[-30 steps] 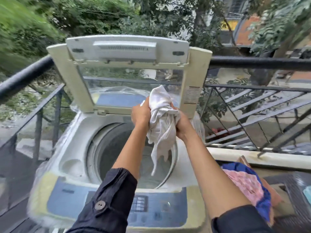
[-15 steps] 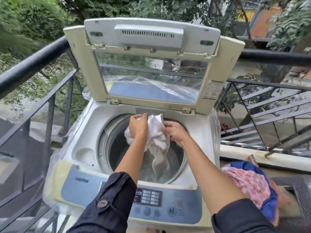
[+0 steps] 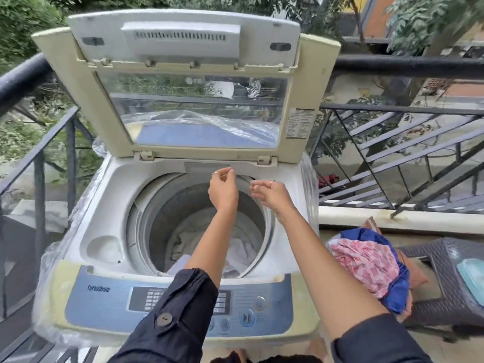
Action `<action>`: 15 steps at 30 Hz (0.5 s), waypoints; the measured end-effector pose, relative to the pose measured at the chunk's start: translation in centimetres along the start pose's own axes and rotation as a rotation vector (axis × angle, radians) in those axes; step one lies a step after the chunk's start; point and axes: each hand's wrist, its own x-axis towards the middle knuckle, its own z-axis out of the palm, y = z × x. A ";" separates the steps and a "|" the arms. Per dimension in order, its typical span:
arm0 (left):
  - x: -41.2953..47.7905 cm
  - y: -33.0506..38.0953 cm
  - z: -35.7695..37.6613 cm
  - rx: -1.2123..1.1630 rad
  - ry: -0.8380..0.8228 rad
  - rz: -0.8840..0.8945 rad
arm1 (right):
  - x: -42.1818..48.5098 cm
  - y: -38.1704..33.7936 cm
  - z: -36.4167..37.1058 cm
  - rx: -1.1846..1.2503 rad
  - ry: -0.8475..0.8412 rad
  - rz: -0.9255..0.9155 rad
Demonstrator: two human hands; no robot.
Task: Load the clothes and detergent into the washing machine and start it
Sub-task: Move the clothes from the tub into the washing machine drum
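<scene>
- Fingers: those of the left hand [image 3: 222, 191] hang loosely curled, the thumb and forefinger tips close together. Those of the right hand [image 3: 272, 196] are likewise slack and bent downward. Neither hand holds anything; a ring shows on each.
- Position: both hands hover side by side at the centre of the frame, over the far rim of the drum [image 3: 162, 218] and clear of it.
- Loaded clothes [image 3: 188, 231]: pale cream and white pieces lie crumpled at the bottom of the drum, below the hands.
- Washing machine [image 3: 117, 195]: a top loader whose lid [image 3: 314, 87] stands raised in the upper half of the frame. The control panel [image 3: 104, 305] runs along the lower centre, partly behind the left sleeve.
- Remaining clothes [image 3: 366, 263]: a pink-patterned and blue bundle sits at lower right, beside the machine and next to a woven stool [image 3: 445, 258].
- Step in hand, as judged: loading clothes, with a piece apparently just let go.
- Next move, as judged: a reach to the right for the bundle, a full grip round soft cloth, then a carry over the rim.
- Detergent: none can be made out. The pale blue thing at the right edge cannot be identified.
</scene>
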 end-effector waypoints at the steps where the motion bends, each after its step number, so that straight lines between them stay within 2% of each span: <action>1: -0.4 0.0 0.9 -0.006 -0.012 0.015 | -0.1 0.0 -0.8 0.030 0.012 -0.014; 8: -4.5 1.1 8.0 -0.053 -0.108 0.122 | -0.4 -0.2 -8.1 0.119 0.093 -0.086; 12: -7.7 0.8 13.0 0.041 -0.099 0.129 | -0.9 0.7 -14.1 0.159 0.162 -0.116; 15: -10.5 0.0 17.3 0.063 -0.158 0.135 | -1.0 2.3 -19.1 0.174 0.221 -0.106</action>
